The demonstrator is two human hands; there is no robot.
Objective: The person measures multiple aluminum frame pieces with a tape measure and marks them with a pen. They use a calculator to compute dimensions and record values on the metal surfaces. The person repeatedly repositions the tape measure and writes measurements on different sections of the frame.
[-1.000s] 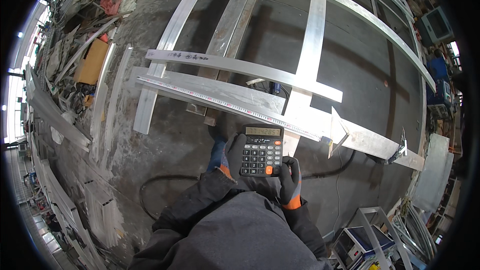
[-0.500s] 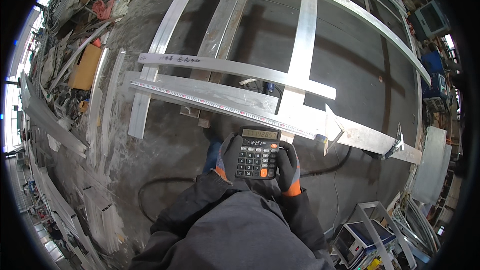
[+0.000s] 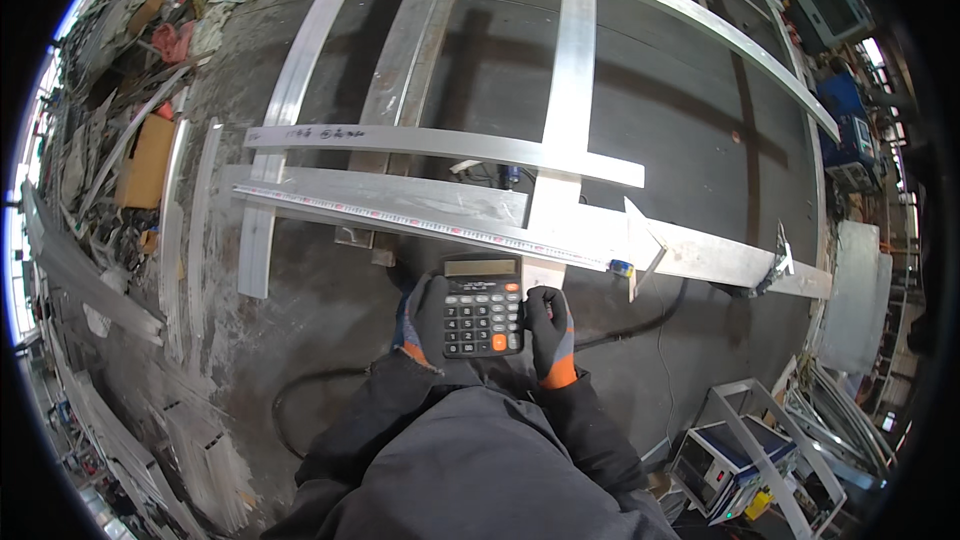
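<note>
A black calculator [image 3: 483, 318] with dark keys and a few orange ones is held upright in front of my body. My left hand [image 3: 428, 320], in a dark grey glove with an orange cuff, grips its left edge. At the right edge is my right hand [image 3: 550, 328], gloved alike, its fingers curled in; whether it touches the calculator or holds something small is unclear. Beyond the calculator, an extended tape measure [image 3: 420, 227] lies along a flat metal bar [image 3: 390, 190], its case [image 3: 621, 268] at the right end beside a triangular set square [image 3: 643, 245].
Silvery metal bars form a frame, including a crossbar [image 3: 430, 143] with handwriting and an upright bar [image 3: 570, 50]. A clamp [image 3: 776, 265] grips the long bar at right. Scrap [image 3: 150, 90] heaps at left; a boxed machine [image 3: 725, 465] stands lower right. A dark hose [image 3: 300, 390] curves across the floor.
My right hand has curled its fingers and drawn slightly off the calculator's keys. The display's digits no longer show. The whole view has shifted, putting the scene farther left.
</note>
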